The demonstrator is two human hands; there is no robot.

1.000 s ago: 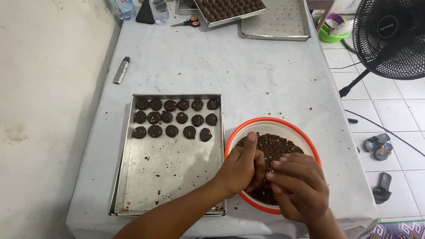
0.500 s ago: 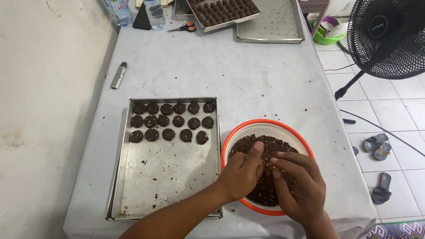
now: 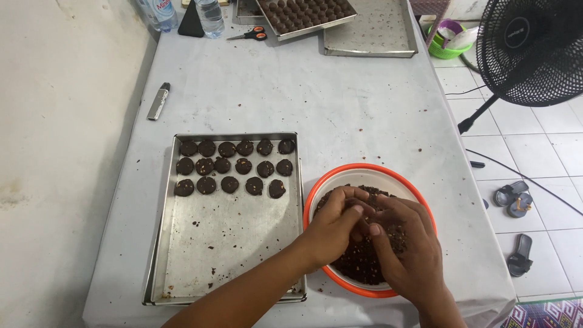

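An orange-rimmed white bowl (image 3: 340,176) near the table's front edge holds dark brown crumbly dough (image 3: 358,264). Both of my hands are inside it. My left hand (image 3: 331,228) curls its fingers around a lump of dough, and my right hand (image 3: 404,252) presses its fingertips against the same lump. To the left of the bowl lies a metal baking tray (image 3: 225,243) with several round dark cookies (image 3: 231,165) in rows along its far end; the near part holds only crumbs.
A lighter (image 3: 158,101) lies at the table's left edge. At the far end sit scissors (image 3: 249,34), a filled cookie tray (image 3: 303,15), another metal tray (image 3: 370,33) and bottles (image 3: 209,11). A black fan (image 3: 531,51) and sandals (image 3: 513,194) are on the floor, right.
My hands have drawn closer together in the bowl, fingers now meeting over a lump of dough. The view has shifted slightly.
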